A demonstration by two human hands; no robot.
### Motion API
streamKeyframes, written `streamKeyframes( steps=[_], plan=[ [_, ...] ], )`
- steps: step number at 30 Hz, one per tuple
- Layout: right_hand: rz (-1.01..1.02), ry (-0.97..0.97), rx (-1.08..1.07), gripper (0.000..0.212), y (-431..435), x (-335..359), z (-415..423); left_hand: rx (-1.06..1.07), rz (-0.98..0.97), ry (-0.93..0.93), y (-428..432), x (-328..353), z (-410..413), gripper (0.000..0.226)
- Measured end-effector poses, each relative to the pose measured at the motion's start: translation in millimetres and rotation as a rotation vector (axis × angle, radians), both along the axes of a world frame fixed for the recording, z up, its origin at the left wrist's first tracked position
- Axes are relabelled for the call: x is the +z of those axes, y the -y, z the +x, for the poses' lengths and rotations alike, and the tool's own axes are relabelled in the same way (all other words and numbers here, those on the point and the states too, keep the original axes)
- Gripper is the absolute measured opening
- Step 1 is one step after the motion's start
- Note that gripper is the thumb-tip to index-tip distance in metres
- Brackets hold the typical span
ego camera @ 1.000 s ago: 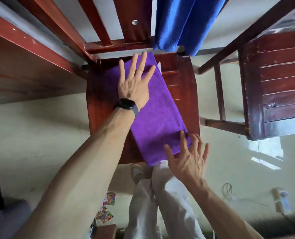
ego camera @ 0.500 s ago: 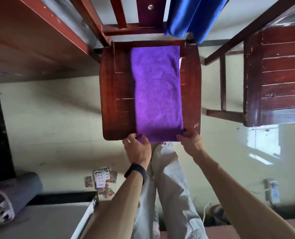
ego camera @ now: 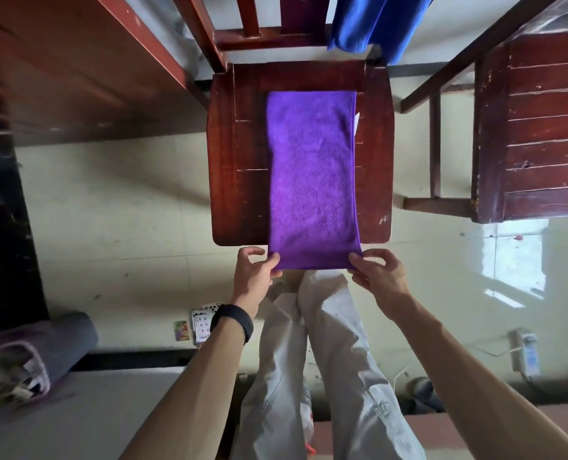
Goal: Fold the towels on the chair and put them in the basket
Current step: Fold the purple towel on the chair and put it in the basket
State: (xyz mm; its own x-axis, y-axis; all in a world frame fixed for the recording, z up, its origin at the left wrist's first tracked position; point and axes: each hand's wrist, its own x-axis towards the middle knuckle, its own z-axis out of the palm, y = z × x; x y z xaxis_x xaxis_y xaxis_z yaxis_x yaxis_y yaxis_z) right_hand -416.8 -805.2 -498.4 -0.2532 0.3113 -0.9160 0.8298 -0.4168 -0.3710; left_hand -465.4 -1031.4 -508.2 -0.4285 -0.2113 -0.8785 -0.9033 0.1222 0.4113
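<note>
Just below the centre of the frame, my left hand [ego camera: 255, 273] pinches the near left corner of the purple towel [ego camera: 312, 177], and my right hand [ego camera: 379, 273] pinches its near right corner, fingers curled. The towel lies as a long strip down the chair seat [ego camera: 239, 154], its near end past the front edge; a blue towel [ego camera: 375, 21] hangs at the top, right of centre.

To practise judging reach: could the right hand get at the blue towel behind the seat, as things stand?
Probably yes, once freed: the right hand pinches the purple towel's near corner, but nothing stands over the seat between it and the blue towel.
</note>
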Motion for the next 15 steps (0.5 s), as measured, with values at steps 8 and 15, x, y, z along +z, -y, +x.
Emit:
streamKeyframes(
  steps=[8,15],
  plan=[
    [0.026,-0.002,-0.087,0.026,17.1,36.7,67.5,-0.312,0.044,-0.011,12.2,43.5,41.3,0.019],
    [0.148,-0.095,0.427,0.043,-4.4,72.6,39.3,-0.610,0.206,0.054,23.4,84.1,3.3,0.043]
  ],
)
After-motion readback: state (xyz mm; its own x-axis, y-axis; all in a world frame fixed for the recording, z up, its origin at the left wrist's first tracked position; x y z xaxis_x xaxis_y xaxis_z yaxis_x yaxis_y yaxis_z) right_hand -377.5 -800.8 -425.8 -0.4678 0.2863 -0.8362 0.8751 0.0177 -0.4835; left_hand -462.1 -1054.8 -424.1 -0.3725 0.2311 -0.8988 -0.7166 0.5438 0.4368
